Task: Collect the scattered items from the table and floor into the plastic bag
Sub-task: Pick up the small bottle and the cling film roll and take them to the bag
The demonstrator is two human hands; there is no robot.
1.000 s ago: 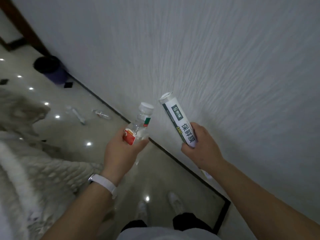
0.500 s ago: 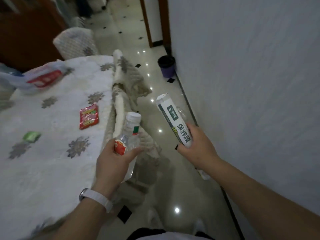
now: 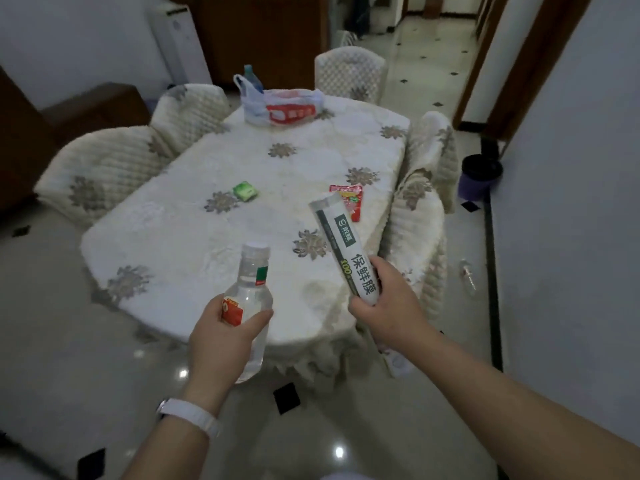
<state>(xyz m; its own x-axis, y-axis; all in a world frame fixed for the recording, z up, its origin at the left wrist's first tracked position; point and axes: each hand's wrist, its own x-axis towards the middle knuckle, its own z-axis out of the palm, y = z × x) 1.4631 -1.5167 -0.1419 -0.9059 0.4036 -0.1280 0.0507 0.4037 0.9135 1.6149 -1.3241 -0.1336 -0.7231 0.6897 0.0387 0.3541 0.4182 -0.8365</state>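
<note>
My left hand [image 3: 221, 336] grips a clear plastic bottle [image 3: 251, 292] with a white cap and a red label, held upright over the near edge of the table [image 3: 173, 223]. My right hand [image 3: 388, 311] holds a white cling-film roll [image 3: 343, 244], tilted up and to the left. On the white cloth lie a small green packet [image 3: 245, 191] and a red snack packet [image 3: 350, 199], partly hidden by the roll. The plastic bag [image 3: 280, 107], white with red print, sits at the far end of the table. A clear bottle-like item [image 3: 467, 277] lies on the floor by the right wall.
Several padded chairs surround the table, one [image 3: 420, 209] along its right side and one [image 3: 349, 72] at the far end. A dark bin [image 3: 479, 176] stands against the right wall. A wooden cabinet [image 3: 263, 32] and a white floor unit [image 3: 180, 43] are behind.
My view has swung left, from the wall and floor to the whole table. Both hands keep their hold on the bottle and the roll, now over the table's near edge.
</note>
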